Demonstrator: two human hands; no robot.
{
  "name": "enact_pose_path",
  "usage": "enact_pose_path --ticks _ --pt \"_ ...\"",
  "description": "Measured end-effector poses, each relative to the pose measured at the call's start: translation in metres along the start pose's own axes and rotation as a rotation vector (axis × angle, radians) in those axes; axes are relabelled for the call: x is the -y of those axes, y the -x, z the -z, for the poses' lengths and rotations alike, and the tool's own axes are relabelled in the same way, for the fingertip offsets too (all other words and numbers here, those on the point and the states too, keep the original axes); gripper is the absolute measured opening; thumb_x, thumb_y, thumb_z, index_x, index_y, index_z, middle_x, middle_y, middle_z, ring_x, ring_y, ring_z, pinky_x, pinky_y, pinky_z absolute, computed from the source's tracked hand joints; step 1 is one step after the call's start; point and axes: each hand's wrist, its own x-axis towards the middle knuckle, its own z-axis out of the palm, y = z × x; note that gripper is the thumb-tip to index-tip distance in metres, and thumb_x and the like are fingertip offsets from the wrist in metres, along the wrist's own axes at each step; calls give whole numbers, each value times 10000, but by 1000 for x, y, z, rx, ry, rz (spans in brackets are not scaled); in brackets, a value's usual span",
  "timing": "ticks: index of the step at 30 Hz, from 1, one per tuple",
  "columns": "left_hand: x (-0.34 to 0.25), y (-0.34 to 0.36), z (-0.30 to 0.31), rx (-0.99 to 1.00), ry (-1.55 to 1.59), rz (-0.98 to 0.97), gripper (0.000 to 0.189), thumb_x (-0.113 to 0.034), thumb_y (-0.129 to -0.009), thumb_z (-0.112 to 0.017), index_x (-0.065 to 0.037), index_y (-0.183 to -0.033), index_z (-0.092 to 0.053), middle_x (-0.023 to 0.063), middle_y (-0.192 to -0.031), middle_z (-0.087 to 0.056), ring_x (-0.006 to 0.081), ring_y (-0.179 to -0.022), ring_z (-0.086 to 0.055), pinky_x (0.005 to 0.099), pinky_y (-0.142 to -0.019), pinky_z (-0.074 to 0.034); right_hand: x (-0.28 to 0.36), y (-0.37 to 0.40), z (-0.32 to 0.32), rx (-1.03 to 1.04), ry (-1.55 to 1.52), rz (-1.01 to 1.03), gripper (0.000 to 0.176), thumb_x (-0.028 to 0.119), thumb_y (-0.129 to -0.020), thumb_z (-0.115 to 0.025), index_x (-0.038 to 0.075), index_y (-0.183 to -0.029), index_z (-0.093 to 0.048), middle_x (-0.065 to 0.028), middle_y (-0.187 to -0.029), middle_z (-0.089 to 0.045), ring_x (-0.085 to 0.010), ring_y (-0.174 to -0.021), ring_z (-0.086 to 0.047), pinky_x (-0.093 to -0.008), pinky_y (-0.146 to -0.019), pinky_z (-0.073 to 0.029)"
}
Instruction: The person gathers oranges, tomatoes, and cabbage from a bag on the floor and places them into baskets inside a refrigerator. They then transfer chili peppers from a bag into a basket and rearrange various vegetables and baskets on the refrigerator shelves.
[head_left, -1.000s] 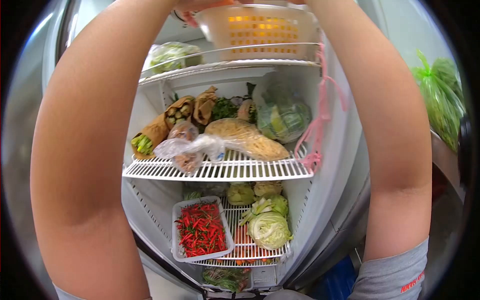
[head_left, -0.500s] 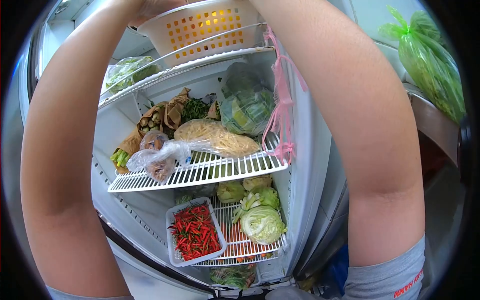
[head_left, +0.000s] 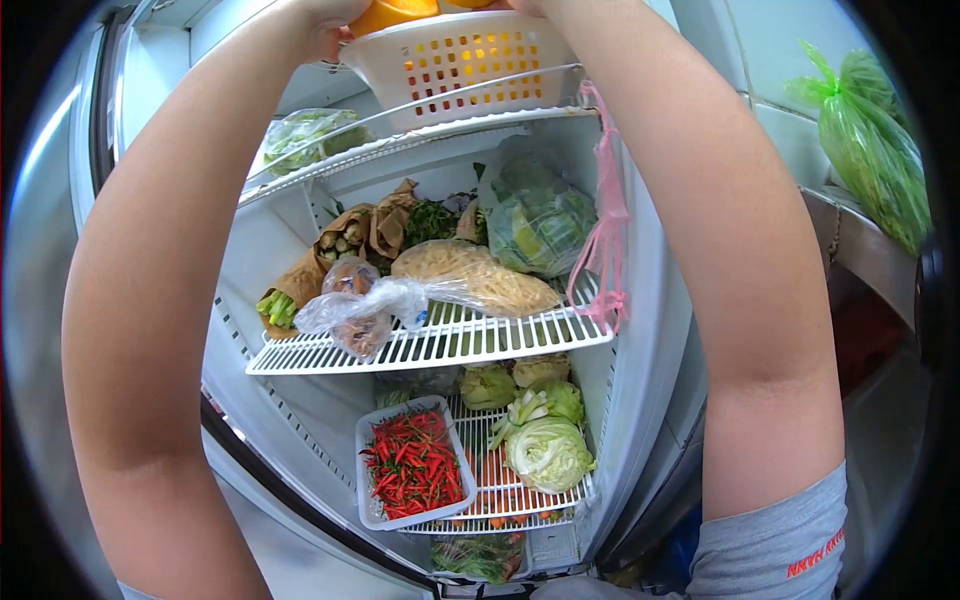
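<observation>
At the top of the view, a white plastic basket (head_left: 478, 68) with square holes stands behind the wire rail of the upper fridge shelf. Orange-coloured fruit (head_left: 393, 14) shows over its rim and through the holes. My left hand (head_left: 335, 22) grips the basket at its left rim, partly cut off by the frame edge. At the right rim is my right hand (head_left: 533, 6), closed on the basket, with most of its fingers out of view. Left of the basket, a bag of green vegetables (head_left: 310, 138) lies on the same shelf.
The middle wire shelf (head_left: 430, 345) bears paper-wrapped vegetables (head_left: 340, 235), bagged pale strips (head_left: 475, 278) and bagged greens (head_left: 540, 215). Below are a tub of red chillies (head_left: 415, 465) and cabbage (head_left: 548, 455). Pink netting (head_left: 603, 220) hangs right; a green bag (head_left: 870, 150) sits outside.
The view has shifted, so the fridge and basket appear farther right. The basket's top and the orange fruit now show, along with more of both hands at the rim.
</observation>
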Motion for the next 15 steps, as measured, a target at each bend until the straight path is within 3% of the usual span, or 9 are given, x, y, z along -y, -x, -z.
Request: enact_pose_path --ticks 1,3,4,7,8,9,11,13,15 --pt "15 -20 6 -9 -3 1 362 -322 -1025 -384 -72 -1108 -632 89 -1063 -650 203 -903 -649 363 -751 -547 4 2 2 6 -6 5 478 328 -902 -668 -79 -1144 -600 -216 -1157 -623 -303 -1033 -616 -394 -887 -500" --pt "32 -39 22 -88 468 -102 325 -303 -1019 -398 -77 -1059 -628 96 -1056 -650 208 -855 -656 362 -706 -544 13 4 8 213 251 48 501 367 -917 -639 -96 -1105 -615 -221 -1075 -657 -287 -932 -646 -368 -837 -509" --pt "34 -38 23 -305 417 -97 311 -294 -1013 -393 -85 -1028 -622 99 -1064 -647 219 -884 -646 378 -696 -535 23 22 9 209 388 96 501 413 -939 -589 -73 -1043 -656 -199 -1025 -682 -274 -856 -658 -367 -788 -514" --pt "36 -38 32 -556 305 -185 302 -283 -1002 -394 -81 -1055 -612 96 -1067 -629 225 -951 -622 376 -708 -516 17 -4 -2 413 675 71 507 453 -949 -556 -21 -1102 -651 -172 -1035 -691 -266 -844 -661 -368 -755 -513" --pt "48 -55 44 -545 -139 -298 289 -247 -999 -375 -76 -1096 -588 104 -1062 -604 239 -993 -594 375 -795 -495 5 -16 -5 428 552 30 539 487 -958 -524 33 -1241 -582 -162 -1133 -664 -275 -939 -643 -371 -797 -516" --pt "46 -57 43 -548 -140 -298 289 -247 -999 -375 -76 -1096 -588 104 -1062 -604 239 -993 -594 375 -795 -495 8 -10 -7 429 551 33 539 487 -958 -524 33 -1241 -582 -162 -1133 -664 -275 -939 -643 -371 -797 -516" --pt "36 -62 31 -464 -559 -474 301 -221 -1004 -350 -64 -1167 -548 107 -1108 -601 241 -1036 -553 370 -883 -446 18 12 -6 308 141 49 576 489 -943 -560 33 -1294 -532 -186 -1208 -617 -280 -1054 -596 -377 -851 -512" --pt "19 -54 13 -414 -764 -556 312 -209 -1007 -337 -58 -1202 -528 108 -1131 -599 242 -1057 -533 368 -928 -422 14 18 -6 308 94 128 593 481 -931 -586 30 -1309 -512 -195 -1219 -601 -282 -1091 -572 -384 -870 -510" --pt "0 -29 -6 312 573 -260 337 -226 -1010 -331 -43 -1224 -517 105 -1160 -597 236 -1062 -525 372 -926 -417 7 7 -2 308 51 208 614 473 -919 -611 26 -1324 -492 -203 -1230 -584 -284 -1127 -548 -391 -889 -508"
